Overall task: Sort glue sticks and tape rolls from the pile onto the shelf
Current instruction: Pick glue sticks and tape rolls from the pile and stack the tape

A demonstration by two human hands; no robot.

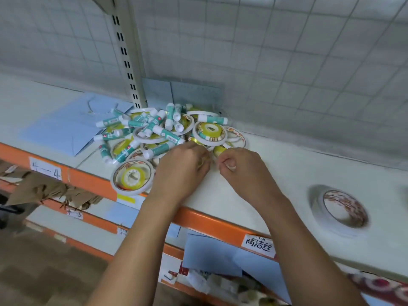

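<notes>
left hand curled into pile near side, grip unclear | right hand curled just beside, hold unclear | lone tape roll well right, near shelf front edge

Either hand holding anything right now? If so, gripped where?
Cannot tell: left hand and right hand both curl their fingers at the near edge of the pile, next to a small yellow tape roll, but whatever they close on is hidden.

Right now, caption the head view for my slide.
Left hand and right hand reach into the pile of glue sticks and tape rolls; a lone tape roll lies apart on the shelf.
</notes>
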